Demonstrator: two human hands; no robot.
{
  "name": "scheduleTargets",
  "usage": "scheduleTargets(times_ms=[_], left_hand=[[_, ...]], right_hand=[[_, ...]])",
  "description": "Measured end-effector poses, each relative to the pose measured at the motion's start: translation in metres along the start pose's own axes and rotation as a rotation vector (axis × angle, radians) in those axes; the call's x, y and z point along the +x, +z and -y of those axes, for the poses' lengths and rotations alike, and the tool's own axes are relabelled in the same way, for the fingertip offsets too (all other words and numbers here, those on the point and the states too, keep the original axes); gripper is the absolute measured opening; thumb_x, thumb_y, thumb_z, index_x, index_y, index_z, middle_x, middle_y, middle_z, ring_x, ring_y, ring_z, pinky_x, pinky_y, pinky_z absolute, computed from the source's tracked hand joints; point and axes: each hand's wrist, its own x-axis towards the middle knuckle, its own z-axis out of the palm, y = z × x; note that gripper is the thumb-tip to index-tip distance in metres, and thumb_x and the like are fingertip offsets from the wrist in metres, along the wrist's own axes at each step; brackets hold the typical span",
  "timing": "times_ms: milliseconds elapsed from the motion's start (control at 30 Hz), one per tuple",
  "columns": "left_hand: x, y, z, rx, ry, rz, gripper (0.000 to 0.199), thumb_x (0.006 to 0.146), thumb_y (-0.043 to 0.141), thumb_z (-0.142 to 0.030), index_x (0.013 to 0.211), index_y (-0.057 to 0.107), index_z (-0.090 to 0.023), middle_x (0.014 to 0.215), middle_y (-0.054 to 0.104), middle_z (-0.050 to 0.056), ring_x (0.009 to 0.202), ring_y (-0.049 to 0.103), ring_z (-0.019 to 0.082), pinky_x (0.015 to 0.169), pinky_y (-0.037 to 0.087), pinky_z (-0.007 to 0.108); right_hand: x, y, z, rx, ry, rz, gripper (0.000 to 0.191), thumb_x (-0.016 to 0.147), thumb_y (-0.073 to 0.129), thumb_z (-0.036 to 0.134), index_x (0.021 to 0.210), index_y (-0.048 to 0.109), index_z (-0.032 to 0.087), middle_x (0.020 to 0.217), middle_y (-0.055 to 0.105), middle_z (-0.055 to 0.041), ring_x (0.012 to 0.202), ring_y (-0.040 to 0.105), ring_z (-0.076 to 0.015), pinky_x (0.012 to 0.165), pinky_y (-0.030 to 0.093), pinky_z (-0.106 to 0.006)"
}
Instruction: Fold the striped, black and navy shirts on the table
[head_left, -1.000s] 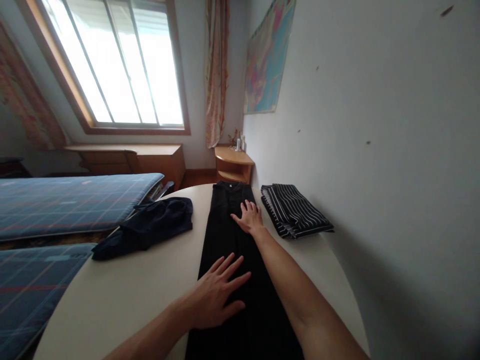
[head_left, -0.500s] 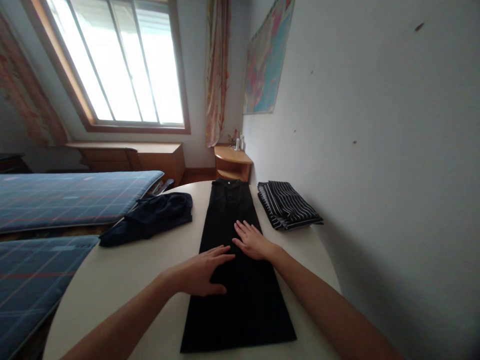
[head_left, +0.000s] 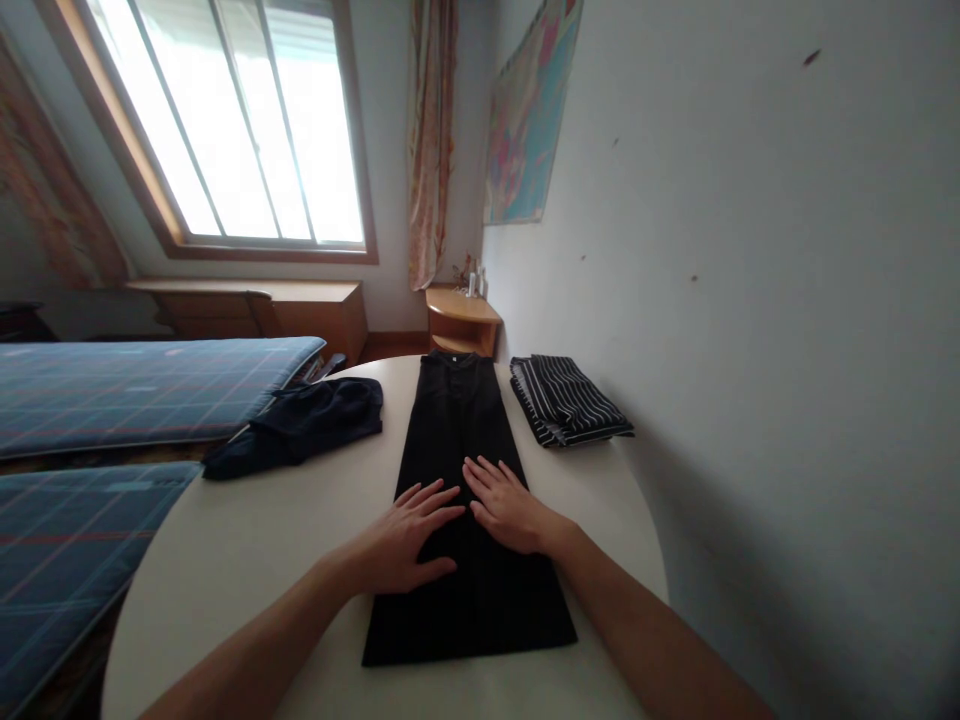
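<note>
Garment (head_left: 457, 430), black, long axis pointing away, labelled end (head_left: 454, 362) far; left hand (head_left: 405, 545), right hand (head_left: 514, 512) atop, fingers (head_left: 480, 478) outstretched.

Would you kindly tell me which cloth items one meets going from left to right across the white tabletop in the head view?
Crumpled dark navy fabric garment → long, flat black fabric garment → folded black cloth with white stripes.

Along the frame's centre, our middle cloth (head_left: 456, 430) lies on the counter (head_left: 240, 540), beneath our left hand (head_left: 405, 540) and right hand (head_left: 510, 508); on its left we have a second cloth (head_left: 311, 425), on its right a third cloth (head_left: 574, 400).
</note>
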Motion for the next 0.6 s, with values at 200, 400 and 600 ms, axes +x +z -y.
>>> scheduleTargets(times_ms=[200, 400, 600], left_hand=[[0.0, -0.007, -0.015, -0.028, 0.17, -0.04, 0.037, 0.086, 0.067, -0.031, 0.123, 0.066, -0.032, 0.132, 0.058, 0.006, 0.125, 0.053, 0.026, 0.11, 0.04, 0.044], [0.002, -0.002, -0.032, -0.041, 0.302, -0.013, 0.031, 0.09, 0.065, -0.034, 0.121, 0.067, -0.034, 0.128, 0.061, 0.003, 0.114, 0.058, 0.024, 0.103, 0.044, 0.04], [0.002, 0.001, -0.042, -0.182, 0.37, 0.024, 0.025, 0.088, 0.068, -0.049, 0.104, 0.074, -0.031, 0.12, 0.067, 0.003, 0.113, 0.06, 0.023, 0.099, 0.044, 0.037]], right_hand=[[-0.002, -0.008, -0.009, 0.079, -0.143, -0.041, 0.065, 0.092, 0.051, 0.036, 0.152, 0.037, 0.015, 0.159, 0.033, -0.011, 0.148, 0.025, -0.0273, 0.121, 0.02, -0.05], [-0.001, -0.012, -0.018, 0.152, -0.222, -0.152, 0.056, 0.087, 0.061, 0.033, 0.142, 0.054, 0.02, 0.147, 0.052, -0.0099, 0.139, 0.043, -0.0264, 0.117, 0.031, -0.045], [-0.001, -0.01, -0.019, 0.129, -0.161, -0.135, 0.068, 0.085, 0.062, 0.036, 0.149, 0.044, 0.018, 0.156, 0.039, -0.0128, 0.144, 0.035, -0.028, 0.119, 0.027, -0.047]])
